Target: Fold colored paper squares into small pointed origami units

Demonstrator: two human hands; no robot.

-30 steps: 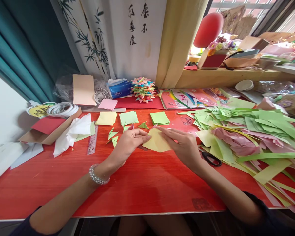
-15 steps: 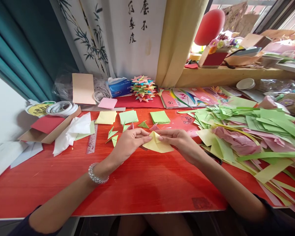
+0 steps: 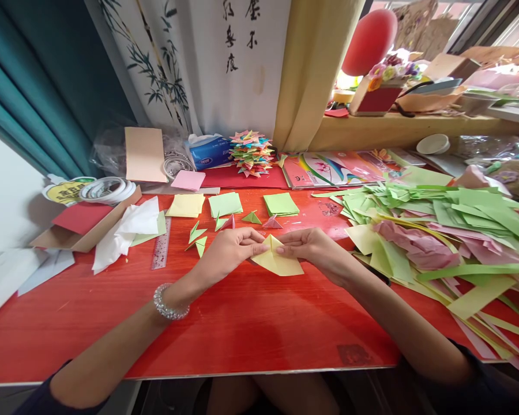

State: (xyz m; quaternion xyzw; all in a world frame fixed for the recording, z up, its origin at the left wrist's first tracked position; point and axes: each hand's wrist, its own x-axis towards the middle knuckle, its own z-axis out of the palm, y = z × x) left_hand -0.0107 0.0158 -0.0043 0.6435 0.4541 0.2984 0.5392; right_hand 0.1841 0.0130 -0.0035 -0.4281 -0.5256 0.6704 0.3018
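Observation:
A yellow sheet of paper [image 3: 281,262], partly folded with a peak at its top, is held between both hands above the red table [image 3: 242,328]. My left hand [image 3: 229,252] pinches its left side between thumb and fingers. On the other side, my right hand [image 3: 315,252] grips near the peak, its thumb pressing the fold. Just beyond lie small folded paper pieces: a pink one [image 3: 272,222], a green one [image 3: 252,217] and several more by my left hand. Square paper stacks in yellow [image 3: 185,205], mint [image 3: 225,203] and green [image 3: 281,204] sit behind them.
Green paper strips and scraps [image 3: 450,213] are heaped at the right. A clear ruler [image 3: 161,245], crumpled white tissue [image 3: 127,233] and a cardboard tray [image 3: 86,236] lie at the left. Along the back stand a multicoloured folded-paper model [image 3: 251,153] and a blue tissue pack [image 3: 210,151].
The right hand has shifted from lying over the yellow paper to pinching it near the top. A raised peak now shows between the two thumbs, and the pink folded piece is uncovered.

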